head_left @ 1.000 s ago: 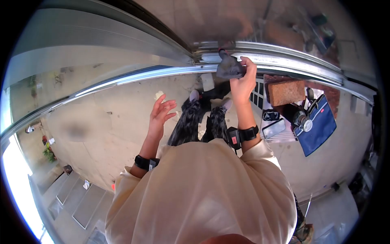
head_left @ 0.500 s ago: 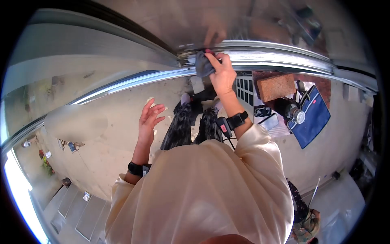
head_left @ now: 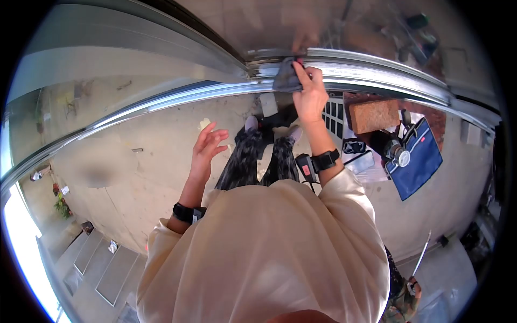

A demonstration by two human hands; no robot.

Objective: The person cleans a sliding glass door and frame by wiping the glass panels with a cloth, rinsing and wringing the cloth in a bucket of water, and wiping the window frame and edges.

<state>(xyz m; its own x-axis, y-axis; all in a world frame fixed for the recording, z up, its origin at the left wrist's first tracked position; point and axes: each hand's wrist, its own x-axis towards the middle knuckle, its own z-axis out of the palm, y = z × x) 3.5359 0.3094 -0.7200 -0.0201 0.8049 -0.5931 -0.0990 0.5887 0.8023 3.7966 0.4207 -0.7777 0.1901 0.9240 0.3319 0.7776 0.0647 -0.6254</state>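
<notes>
My right hand reaches up to a metal window track and presses a dark grey cloth against it, near the track's left end. The fingers are closed on the cloth, with the index finger extended along it. A small pink-red spot shows at the fingertip. My left hand hangs in the air over the floor, fingers loosely spread, holding nothing. A glass pane above the track mirrors the right hand.
To the right lie a brick, a blue bag, a dark jar with a pale lid and a phone-like slab. A grey frame runs along the upper left. Another person's hand holds a thin stick at lower right.
In the picture, my right hand and the cloth have shifted right and slightly up. The whole scene has shifted slightly too. My left hand stays raised, with fingers still apart.
</notes>
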